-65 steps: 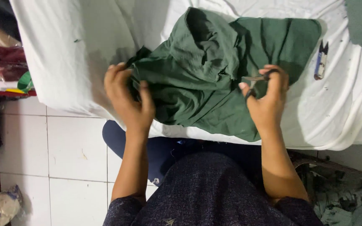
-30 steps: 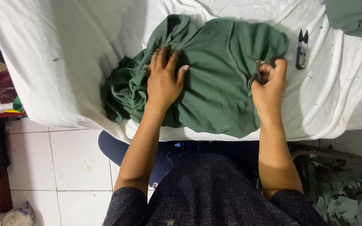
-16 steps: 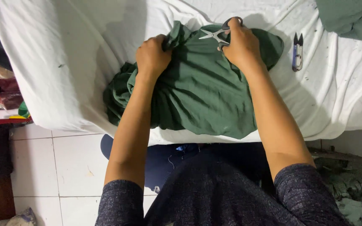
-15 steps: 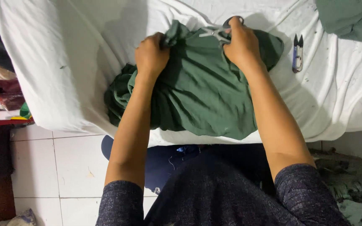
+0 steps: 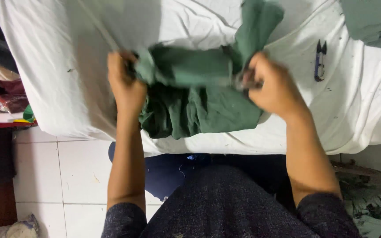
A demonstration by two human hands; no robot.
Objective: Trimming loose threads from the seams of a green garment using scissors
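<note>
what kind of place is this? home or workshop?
Probably a small garment workshop, though a home setup can't be ruled out. Both hands, left and right, hold a green garment over a white-covered table; thread snips lie beside it, and cloth scraps litter the tiled floor.

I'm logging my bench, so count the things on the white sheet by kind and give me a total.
Green garments: 2, one held in the left hand and right hand, another at the far right corner
Thread snips: 1
Total: 3
</note>
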